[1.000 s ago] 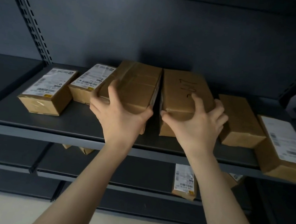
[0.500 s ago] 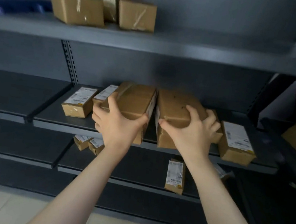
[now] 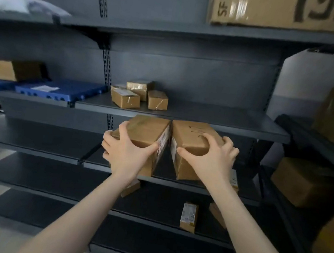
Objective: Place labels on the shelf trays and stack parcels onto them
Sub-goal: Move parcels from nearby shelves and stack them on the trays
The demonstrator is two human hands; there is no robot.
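left grip [image 3: 128, 155] curled round brown cardboard parcel with side label [image 3: 146, 129]; right grip [image 3: 210, 161] curled round brown cardboard parcel with handwritten digits [image 3: 192, 136]. Both side by side, against front edge of dark grey metal shelf tray [image 3: 226, 121].

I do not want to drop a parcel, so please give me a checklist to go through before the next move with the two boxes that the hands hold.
1. Left hand grips the left box, fingers and thumb curled round it: ok.
2. Right hand grips the right box the same way: ok.
3. Free room on the upper shelf, right of the three small parcels: ok.
4. Both boxes clear of that shelf's front edge: cannot tell.
5. Label present on that shelf: cannot tell; none shows.
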